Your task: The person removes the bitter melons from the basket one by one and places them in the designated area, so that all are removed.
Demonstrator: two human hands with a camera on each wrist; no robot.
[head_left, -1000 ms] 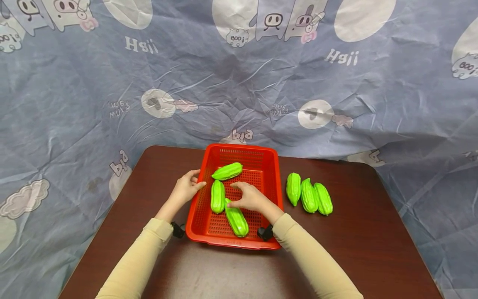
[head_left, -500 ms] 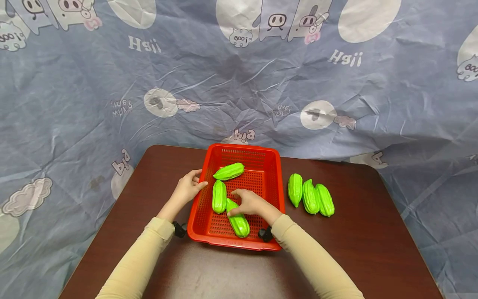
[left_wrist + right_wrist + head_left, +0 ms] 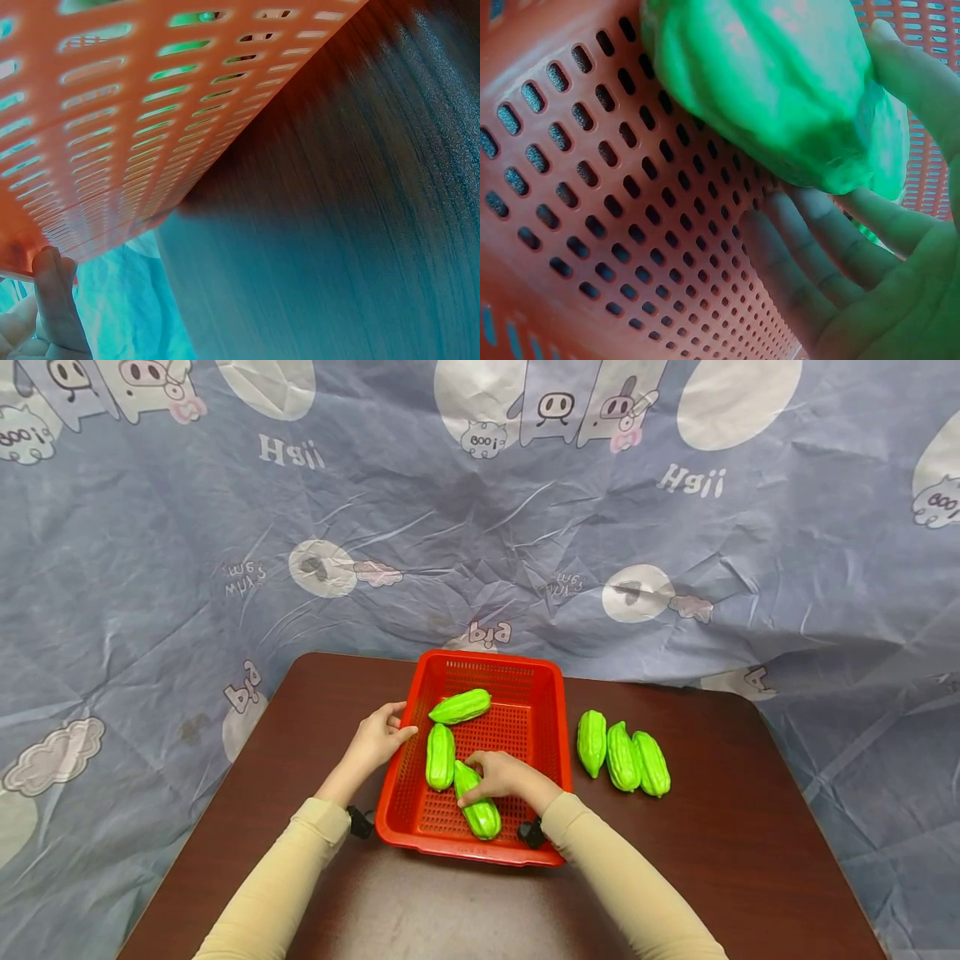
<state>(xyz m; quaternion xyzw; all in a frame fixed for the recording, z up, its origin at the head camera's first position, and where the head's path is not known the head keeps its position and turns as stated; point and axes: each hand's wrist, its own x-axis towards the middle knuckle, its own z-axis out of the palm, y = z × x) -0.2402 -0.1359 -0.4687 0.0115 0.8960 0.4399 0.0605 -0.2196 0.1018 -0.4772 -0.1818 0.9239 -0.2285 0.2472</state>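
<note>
A red plastic basket (image 3: 472, 852) stands on the table, with three bright green ridged bitter melons inside. My left hand (image 3: 373, 737) holds its left rim, thumb over the edge and fingers outside; the left wrist view shows fingertips (image 3: 49, 264) at the rim. My right hand (image 3: 506, 775) reaches into the basket and grips the nearest bitter melon (image 3: 482, 820) between thumb and fingers. In the right wrist view the thumb lies on one side of this bitter melon (image 3: 757, 82), the fingers on the other. Beside it lie an upright-pointing bitter melon (image 3: 440, 757) and a slanted bitter melon (image 3: 461, 706).
Right of the basket, three more bitter melons (image 3: 622, 757) lie side by side on the dark brown table (image 3: 720, 827). A grey-blue patterned cloth (image 3: 420, 510) hangs behind the table. The basket walls rise around my right hand.
My right hand has moved down and slightly toward me onto the nearest bitter melon, and its fingers have closed round it. My left hand stays on the basket rim.
</note>
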